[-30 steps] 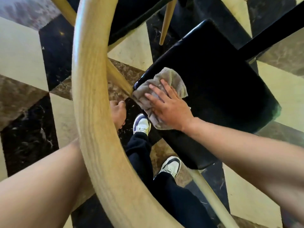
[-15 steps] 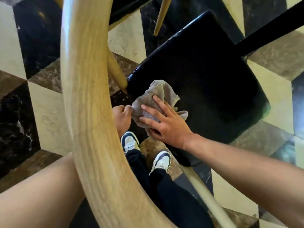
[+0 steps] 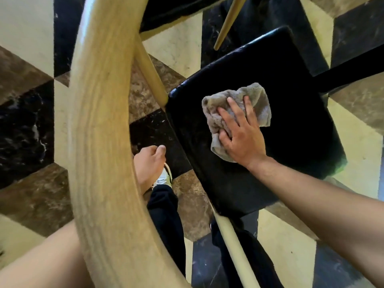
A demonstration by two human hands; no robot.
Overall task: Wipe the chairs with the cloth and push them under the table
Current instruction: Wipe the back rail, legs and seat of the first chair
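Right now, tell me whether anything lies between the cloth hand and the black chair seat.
Only the crumpled grey cloth does: the right hand presses it flat onto the black padded chair seat. Nothing else visible sits on the seat.

Both arms bare, no sleeves, nothing on the wrists afaict. Left hand [image 3: 148,163] and right hand [image 3: 242,136] w/o gloves or rings. Dark, prob black trousers [image 3: 166,221], white sneaker [image 3: 165,177] w/ dark trim, mostly hidden.
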